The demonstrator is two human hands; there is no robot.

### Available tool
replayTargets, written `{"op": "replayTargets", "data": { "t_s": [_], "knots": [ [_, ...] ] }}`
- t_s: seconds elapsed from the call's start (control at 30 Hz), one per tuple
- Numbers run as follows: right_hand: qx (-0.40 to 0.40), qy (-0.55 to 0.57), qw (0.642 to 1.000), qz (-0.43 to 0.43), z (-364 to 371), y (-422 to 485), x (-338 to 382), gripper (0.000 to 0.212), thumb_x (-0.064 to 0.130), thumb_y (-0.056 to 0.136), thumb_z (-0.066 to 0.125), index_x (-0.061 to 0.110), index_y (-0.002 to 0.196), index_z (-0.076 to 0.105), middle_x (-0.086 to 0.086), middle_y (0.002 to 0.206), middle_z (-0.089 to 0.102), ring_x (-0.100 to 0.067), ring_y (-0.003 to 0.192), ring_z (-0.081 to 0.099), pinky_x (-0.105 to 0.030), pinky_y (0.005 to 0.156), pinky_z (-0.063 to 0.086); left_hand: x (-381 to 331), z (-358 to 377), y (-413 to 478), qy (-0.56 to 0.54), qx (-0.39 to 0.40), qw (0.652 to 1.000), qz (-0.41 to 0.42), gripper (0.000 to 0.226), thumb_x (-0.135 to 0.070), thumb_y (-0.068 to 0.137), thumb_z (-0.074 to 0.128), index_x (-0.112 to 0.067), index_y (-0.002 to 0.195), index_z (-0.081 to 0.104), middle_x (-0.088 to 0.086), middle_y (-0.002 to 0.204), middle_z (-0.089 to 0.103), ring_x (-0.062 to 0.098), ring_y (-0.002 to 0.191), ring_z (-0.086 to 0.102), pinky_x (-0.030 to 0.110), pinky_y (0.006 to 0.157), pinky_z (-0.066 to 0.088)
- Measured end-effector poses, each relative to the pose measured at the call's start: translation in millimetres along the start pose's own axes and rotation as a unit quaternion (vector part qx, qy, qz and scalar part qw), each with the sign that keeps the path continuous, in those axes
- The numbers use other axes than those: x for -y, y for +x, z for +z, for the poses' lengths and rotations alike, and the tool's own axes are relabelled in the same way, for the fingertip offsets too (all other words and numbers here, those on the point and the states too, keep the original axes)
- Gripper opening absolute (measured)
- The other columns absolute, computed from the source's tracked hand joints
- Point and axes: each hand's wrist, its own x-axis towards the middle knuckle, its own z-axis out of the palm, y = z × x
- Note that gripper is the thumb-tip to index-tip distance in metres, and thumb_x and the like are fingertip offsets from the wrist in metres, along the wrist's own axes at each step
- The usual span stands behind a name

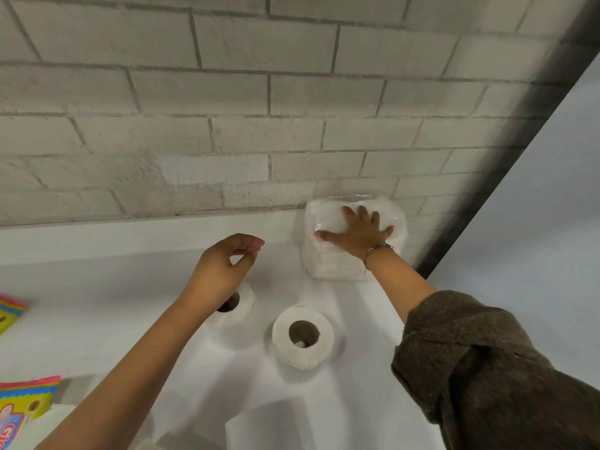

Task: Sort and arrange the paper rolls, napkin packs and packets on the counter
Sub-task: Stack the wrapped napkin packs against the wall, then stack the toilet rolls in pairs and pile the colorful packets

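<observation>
White, blurred shapes sit at the near edge of the counter [130,287], with a brightly printed packet [22,407] at lower left and a second packet [9,311] farther back along the left side. A brown knitted sleeve [487,368] fills the lower right. Two toilet paper rolls stand on end mid-counter: one roll [303,336] in full view, the other roll [243,308] partly hidden under the person's left wrist. The left hand [220,267] hovers above that roll, fingers loosely curled, thumb close to the fingertips, holding nothing. The counter is plain white and meets a whitewashed brick wall [227,92]; a pale panel [552,190] slants down the right side. In the far right corner, against the wall, lies a clear-wrapped napkin pack [328,261]. The right hand [363,232], a beaded bracelet [378,250] at the wrist, lies flat on top of it, fingers spread wide.
</observation>
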Motion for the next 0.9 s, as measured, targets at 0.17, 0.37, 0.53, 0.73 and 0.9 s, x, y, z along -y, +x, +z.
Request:
{"op": "replayTargets", "data": {
  "t_s": [0.17, 0.37, 0.53, 0.73, 0.9],
  "knots": [
    [-0.047, -0.009, 0.999, -0.013, -14.8, -4.7, 6.1, 0.114, 0.091, 0.060, 0.032, 0.027, 0.148, 0.001, -0.001, 0.159, 0.000, -0.037, 0.144, -0.004, -0.068, 0.108, -0.007, 1.1, -9.5, -1.5, 0.005, 0.005, 1.000, -0.003, 0.025, -0.015, 0.090, 0.053, -0.037, 0.090, 0.063, -0.026, 0.096, 0.063, -0.013, 0.091, 0.056, 0.002, 0.076, 0.040],
    [-0.161, 0.096, 0.969, -0.163, -27.8, -64.0, 21.3, 0.079, 0.071, 0.080, 0.039, 0.025, 0.143, 0.027, 0.001, 0.159, 0.007, -0.023, 0.146, 0.000, -0.054, 0.114, -0.007, 12.5, -18.5, -6.1, 0.013, 0.016, 0.999, -0.026, 0.018, -0.022, 0.089, 0.057, -0.037, 0.095, 0.065, -0.019, 0.101, 0.064, 0.000, 0.099, 0.058, 0.012, 0.083, 0.039],
    [0.049, 0.157, 0.958, -0.236, -2.4, -149.0, 19.4, 0.090, 0.084, 0.058, 0.047, 0.039, 0.135, 0.036, 0.008, 0.153, 0.024, -0.013, 0.140, 0.024, -0.036, 0.115, 0.025, 39.9, -18.9, -23.8, 0.099, 0.052, 0.993, -0.030, 0.035, -0.030, 0.076, 0.072, -0.034, 0.109, 0.061, -0.006, 0.125, 0.052, 0.011, 0.119, 0.045, 0.024, 0.097, 0.033],
    [0.125, 0.124, 0.962, -0.210, 48.2, -192.7, 9.1, 0.109, 0.082, 0.047, 0.064, 0.049, 0.139, 0.016, 0.013, 0.156, 0.009, -0.014, 0.140, 0.019, -0.038, 0.113, 0.027, 75.1, -7.8, -50.6, 0.182, 0.073, 0.978, -0.067, 0.084, -0.040, 0.061, 0.083, -0.031, 0.133, 0.042, 0.008, 0.150, 0.028, 0.026, 0.141, 0.019, 0.042, 0.114, 0.021],
    [0.061, 0.103, 0.969, -0.215, 81.0, -196.4, 11.1, 0.094, 0.050, 0.065, 0.072, 0.037, 0.141, 0.019, 0.011, 0.148, 0.019, -0.020, 0.125, 0.035, -0.027, 0.097, 0.040, 94.4, 3.7, -60.2, 0.168, 0.035, 0.982, -0.080, 0.099, -0.041, 0.057, 0.084, -0.033, 0.139, 0.031, 0.007, 0.154, 0.018, 0.028, 0.141, 0.019, 0.046, 0.112, 0.026]
  ]
}}
